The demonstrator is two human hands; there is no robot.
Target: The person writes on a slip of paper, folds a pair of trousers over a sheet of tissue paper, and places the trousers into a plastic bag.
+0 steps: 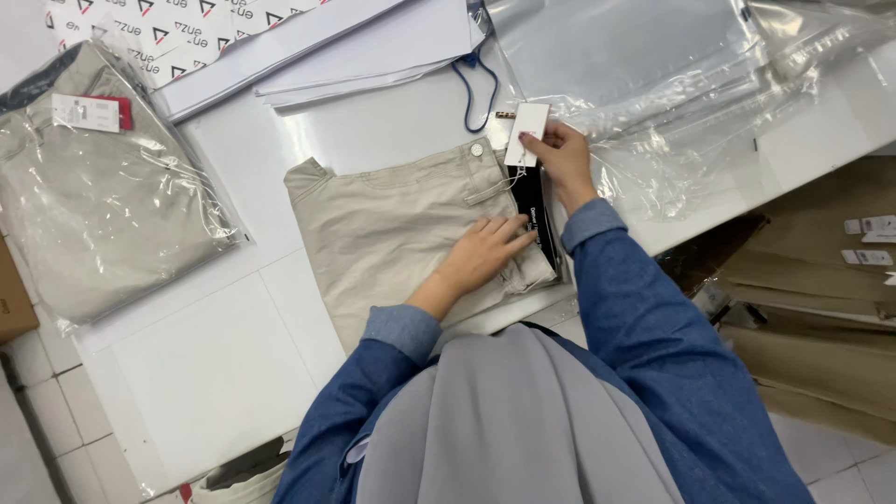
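Observation:
Folded beige trousers (pixel 392 224) lie flat on the white table (pixel 215 355) in front of me. My left hand (pixel 481 254) rests palm down on their right part, fingers spread beside a black label (pixel 534 210). My right hand (pixel 560 159) pinches a white hang tag (pixel 527 133) at the waistband, near the button (pixel 477 149). A thin string runs from the tag to the trousers. Blue denim sleeves cover both my arms.
A bagged pair of beige trousers (pixel 89 187) lies at the left. Clear plastic bags (pixel 653 65) are piled at the top right, white sheets (pixel 364 51) and a blue cord (pixel 471 93) at the top. Folded tan garments (pixel 821 308) sit low on the right.

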